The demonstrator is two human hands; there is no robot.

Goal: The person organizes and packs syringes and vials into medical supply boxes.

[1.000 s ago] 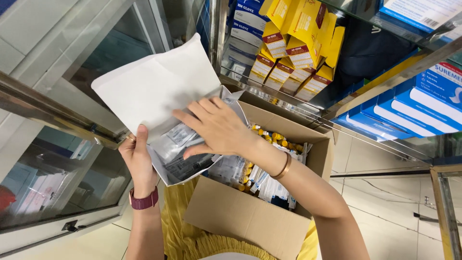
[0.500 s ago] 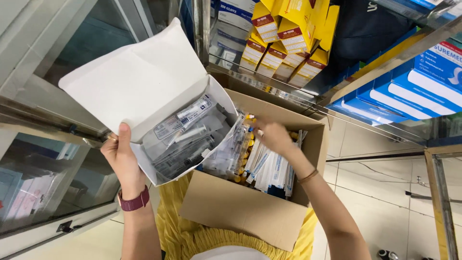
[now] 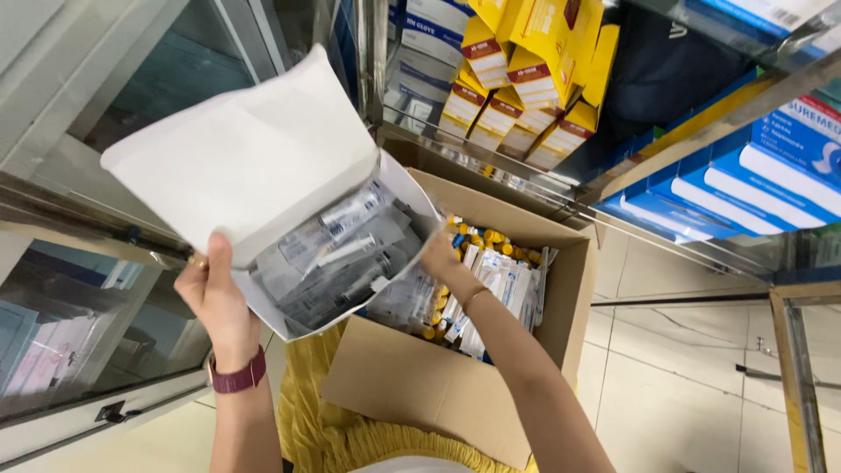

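Looking down from the head camera, the left hand (image 3: 215, 302) grips the lower edge of an open white carton (image 3: 254, 166), fingers curled under it and thumb on the rim, holding it tilted with its lid flap raised. Inside the carton lie clear-wrapped syringes (image 3: 342, 254), packed loosely at several angles. The right hand (image 3: 441, 256) reaches down into a brown cardboard box (image 3: 420, 385) that sits just below and to the right of the carton; the carton's corner hides its fingers, so whether it is closed on anything cannot be told. The box holds more wrapped packets (image 3: 495, 285) together with small yellow-capped items (image 3: 477, 236) near its far wall. A maroon wristband (image 3: 238, 377) sits on the left wrist and a thin bracelet (image 3: 476, 298) on the right. Beyond the box, a glass shelf carries yellow packages (image 3: 526, 79), with blue and white boxes (image 3: 762, 175) to the right. A yellow garment (image 3: 324, 429) shows beneath the box.
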